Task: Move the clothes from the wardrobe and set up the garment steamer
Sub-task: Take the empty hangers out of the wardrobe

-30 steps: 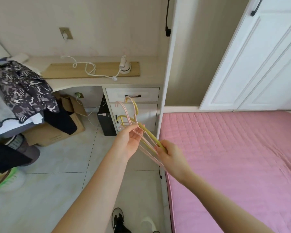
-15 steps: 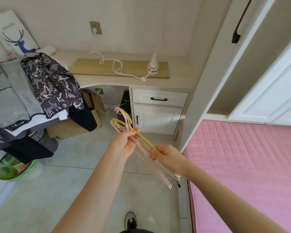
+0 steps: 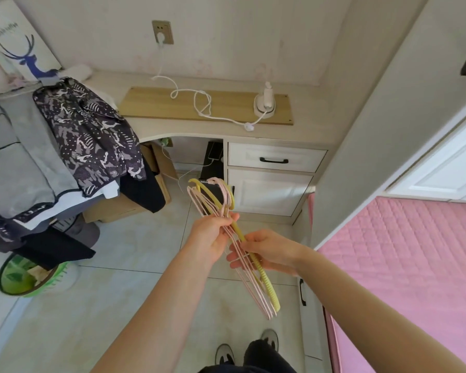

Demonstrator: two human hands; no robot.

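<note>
A bundle of pink and yellow hangers (image 3: 256, 278) is held in front of me over the floor. My left hand (image 3: 210, 235) grips it near the hooks, and my right hand (image 3: 267, 250) grips the shafts lower down. A small white garment steamer (image 3: 265, 103) stands on a wooden board (image 3: 145, 103) on the desk, its white cord (image 3: 199, 103) plugged into the wall socket (image 3: 162, 32). A pile of clothes (image 3: 86, 133), a dark patterned jacket on top, is draped at the left.
The white desk has a drawer (image 3: 273, 157) and a cabinet door below. Cardboard boxes (image 3: 124, 208) sit under the desk. A green basket (image 3: 24, 278) stands on the tiled floor at left. A pink quilted bed (image 3: 409, 265) fills the right, beside a white wardrobe door (image 3: 388, 130).
The view has swung left and down, bringing the desk and clothes pile closer. Both hands keep hold of the hangers, which now point further down toward my feet.
</note>
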